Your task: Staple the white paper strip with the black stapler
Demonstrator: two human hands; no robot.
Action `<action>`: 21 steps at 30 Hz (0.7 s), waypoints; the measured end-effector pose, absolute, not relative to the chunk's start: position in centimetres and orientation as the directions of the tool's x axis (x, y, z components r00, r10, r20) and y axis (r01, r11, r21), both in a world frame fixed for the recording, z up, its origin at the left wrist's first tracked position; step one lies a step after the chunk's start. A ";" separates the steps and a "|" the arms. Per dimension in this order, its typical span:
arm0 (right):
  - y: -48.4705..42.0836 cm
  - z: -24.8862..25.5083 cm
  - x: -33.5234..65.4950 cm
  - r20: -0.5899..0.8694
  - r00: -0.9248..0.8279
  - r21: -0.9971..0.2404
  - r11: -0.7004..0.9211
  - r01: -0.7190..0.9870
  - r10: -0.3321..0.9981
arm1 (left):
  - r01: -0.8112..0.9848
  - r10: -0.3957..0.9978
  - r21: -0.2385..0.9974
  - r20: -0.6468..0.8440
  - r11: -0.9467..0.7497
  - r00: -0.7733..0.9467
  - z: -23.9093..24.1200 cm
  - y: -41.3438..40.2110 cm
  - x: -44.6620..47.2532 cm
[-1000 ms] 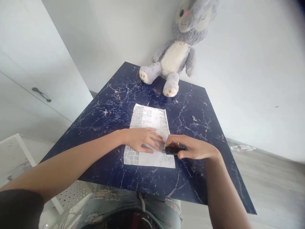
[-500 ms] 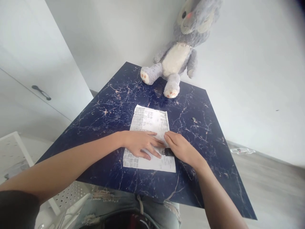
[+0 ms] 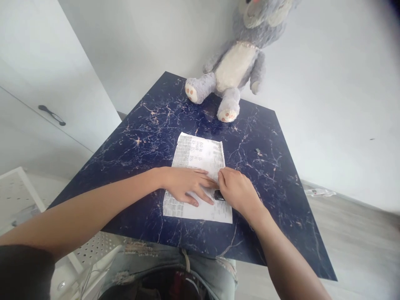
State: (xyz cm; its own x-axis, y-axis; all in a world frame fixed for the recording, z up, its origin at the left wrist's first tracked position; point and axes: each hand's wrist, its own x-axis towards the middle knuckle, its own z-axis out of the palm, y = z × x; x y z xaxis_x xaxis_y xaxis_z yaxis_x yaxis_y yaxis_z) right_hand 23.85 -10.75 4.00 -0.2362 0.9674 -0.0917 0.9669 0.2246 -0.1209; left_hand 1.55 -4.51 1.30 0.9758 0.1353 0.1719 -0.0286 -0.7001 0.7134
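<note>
A printed white paper sheet lies on the dark blue marbled table. My left hand rests flat on the sheet with fingers stretched out, pressing it down. Beside it, my right hand is closed over a small black object whose end shows at the sheet's right side. I cannot make out what the black object is. The fingertips of both hands nearly touch.
A grey and cream plush rabbit sits at the table's far edge against the white wall. A tiny dark item lies on the table to the right. A white cabinet with a black handle stands on the left.
My right hand turned over onto the black object and shifted left onto the paper's edge, covering most of it. The left hand stayed pressed on the sheet. The view tilted slightly.
</note>
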 end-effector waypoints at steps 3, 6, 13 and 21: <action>-11.0 3.7 23.4 -0.074 -0.235 -0.001 0.235 0.972 0.969 | 0.026 0.129 0.719 0.089 -0.695 0.988 1.3 -4.5 1.6; -11.3 3.4 22.6 -0.078 -0.277 0.090 0.284 0.955 0.958 | -0.065 0.102 0.697 0.196 -0.714 0.975 0.9 -4.4 1.6; -10.7 4.7 23.1 -0.169 -0.275 -0.101 0.260 0.960 0.947 | -0.069 0.055 0.641 0.171 -0.764 0.984 0.9 -4.1 1.4; -8.7 6.8 28.6 -0.211 -0.818 -0.708 0.494 0.505 0.535 | -0.028 0.023 0.683 0.066 -0.730 0.998 1.1 -3.7 1.2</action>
